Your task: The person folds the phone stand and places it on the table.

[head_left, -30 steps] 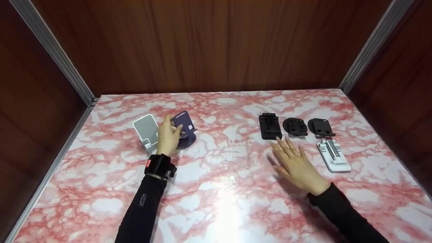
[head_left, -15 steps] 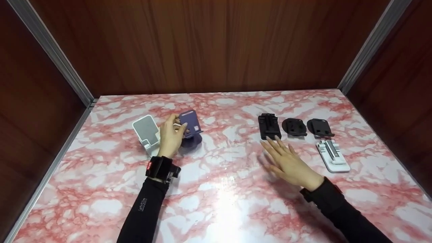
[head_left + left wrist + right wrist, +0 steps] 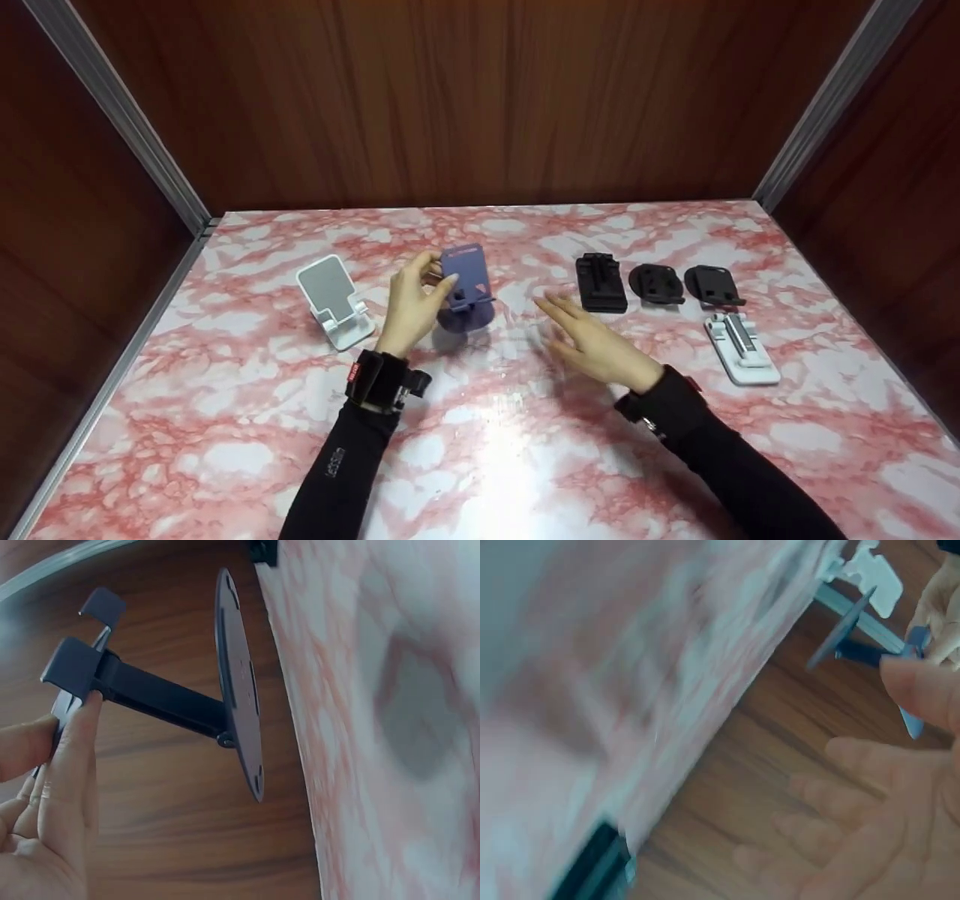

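My left hand (image 3: 416, 304) pinches the left edge of a purple phone stand (image 3: 466, 271) between thumb and fingers. In the left wrist view the stand's round base (image 3: 241, 686) hangs clear of the tabletop, joined to the back plate by a dark arm (image 3: 161, 697). To its right, my right hand (image 3: 600, 349) hovers over the table with fingers extended and nothing in its grasp. The right wrist view shows its spread fingers (image 3: 855, 810) with the purple stand beyond them. An unfolded white phone stand with a grey pad (image 3: 328, 289) stands left of my left hand.
Folded stands lie at the right: a black rectangular one (image 3: 600, 285), two black round-based ones (image 3: 656, 285) (image 3: 714, 286), and a white one (image 3: 742, 351). Wooden panels (image 3: 487, 105) enclose the marbled table (image 3: 225, 450) at the back and sides.
My left hand has lifted the purple stand and carried it rightward, away from the white stand. My right hand has moved left, away from the folded black stands.
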`<state>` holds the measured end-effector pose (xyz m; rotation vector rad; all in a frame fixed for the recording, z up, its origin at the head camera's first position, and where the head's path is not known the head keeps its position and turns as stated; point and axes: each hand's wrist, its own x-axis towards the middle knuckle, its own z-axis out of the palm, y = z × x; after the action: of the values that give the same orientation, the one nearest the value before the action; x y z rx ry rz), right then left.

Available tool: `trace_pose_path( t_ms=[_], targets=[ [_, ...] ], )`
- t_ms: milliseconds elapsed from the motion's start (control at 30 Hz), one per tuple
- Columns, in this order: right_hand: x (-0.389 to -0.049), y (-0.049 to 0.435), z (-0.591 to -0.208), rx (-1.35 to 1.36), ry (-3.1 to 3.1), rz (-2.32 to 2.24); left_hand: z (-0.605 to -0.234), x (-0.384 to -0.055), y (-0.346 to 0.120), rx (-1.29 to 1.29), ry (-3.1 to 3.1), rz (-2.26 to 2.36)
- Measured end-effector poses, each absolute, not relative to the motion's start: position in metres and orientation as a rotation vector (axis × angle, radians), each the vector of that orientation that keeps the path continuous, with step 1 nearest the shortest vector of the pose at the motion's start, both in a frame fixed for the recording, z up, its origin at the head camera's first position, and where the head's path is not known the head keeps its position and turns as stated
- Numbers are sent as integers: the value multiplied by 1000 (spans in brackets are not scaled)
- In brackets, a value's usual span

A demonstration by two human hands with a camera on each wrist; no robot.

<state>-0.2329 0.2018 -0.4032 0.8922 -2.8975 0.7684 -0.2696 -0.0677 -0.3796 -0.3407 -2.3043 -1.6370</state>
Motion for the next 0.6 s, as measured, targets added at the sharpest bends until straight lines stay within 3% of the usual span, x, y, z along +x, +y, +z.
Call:
trace_pose_path(
  t_ms=[133,367,600],
  targets=[
    [-247,192,-404,828,-2933,1199,-371,-260,-60,-410,-2285,-1800],
    [-266,183,-416,631,-2603,2495,-355,-239,-50,-584,-2263,-1941],
    [-274,182,-427,556,-2261,2941,-359,-239,-43,-701,-2248,-1905]
  ],
)
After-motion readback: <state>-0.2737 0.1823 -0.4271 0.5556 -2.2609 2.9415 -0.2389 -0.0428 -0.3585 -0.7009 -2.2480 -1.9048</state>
